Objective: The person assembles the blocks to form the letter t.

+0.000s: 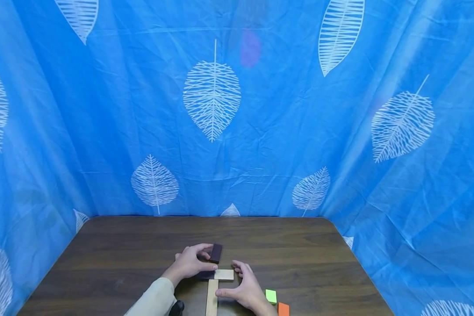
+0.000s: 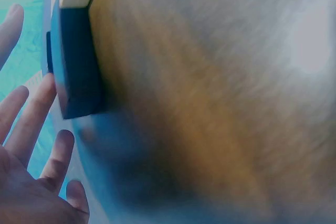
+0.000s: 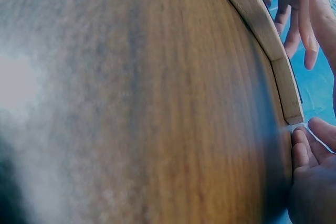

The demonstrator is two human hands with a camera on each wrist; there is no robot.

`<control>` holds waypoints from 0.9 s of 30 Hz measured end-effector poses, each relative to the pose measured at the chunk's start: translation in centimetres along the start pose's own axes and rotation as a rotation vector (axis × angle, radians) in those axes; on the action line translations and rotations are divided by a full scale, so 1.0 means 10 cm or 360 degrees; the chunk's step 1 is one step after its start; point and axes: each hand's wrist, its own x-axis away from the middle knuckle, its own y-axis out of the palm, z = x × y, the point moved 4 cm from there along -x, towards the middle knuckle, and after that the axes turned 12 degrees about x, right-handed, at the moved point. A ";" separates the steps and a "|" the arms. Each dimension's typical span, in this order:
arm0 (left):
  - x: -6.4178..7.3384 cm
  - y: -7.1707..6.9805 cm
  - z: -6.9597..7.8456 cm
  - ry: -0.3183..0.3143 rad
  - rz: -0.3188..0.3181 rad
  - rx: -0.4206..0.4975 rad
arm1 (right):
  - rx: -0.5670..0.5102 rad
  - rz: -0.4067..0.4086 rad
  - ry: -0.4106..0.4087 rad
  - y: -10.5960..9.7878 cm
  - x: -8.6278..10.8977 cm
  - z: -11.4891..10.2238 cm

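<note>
In the head view, my left hand spreads around the left side of several flat blocks, its fingers beside a dark brown block and its thumb over the joint of another dark block and a pale wooden block. The left wrist view shows a fingertip right at the edge of the dark block, the other fingers apart. My right hand has spread fingers right of the pale block, its thumb tip at the side of a long pale strip running toward me.
A lime green block and an orange block lie right of my right hand. A dark rounded object is by the left sleeve. Blue leaf-print cloth surrounds the brown wooden table.
</note>
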 end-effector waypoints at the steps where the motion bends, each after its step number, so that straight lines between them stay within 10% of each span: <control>1: -0.02 0.00 0.01 0.0007 0.0001 0.0001 | -0.0002 0.0002 0.0003 -0.01 0.00 0.01; 16: -0.38 0.08 0.13 0.0005 0.0000 0.0028 | -0.0044 -0.0012 0.0030 -0.04 0.03 0.07; 27: -0.50 0.07 0.00 -0.0021 -0.0223 -0.0020 | -0.0083 -0.0012 0.0033 -0.02 0.02 0.03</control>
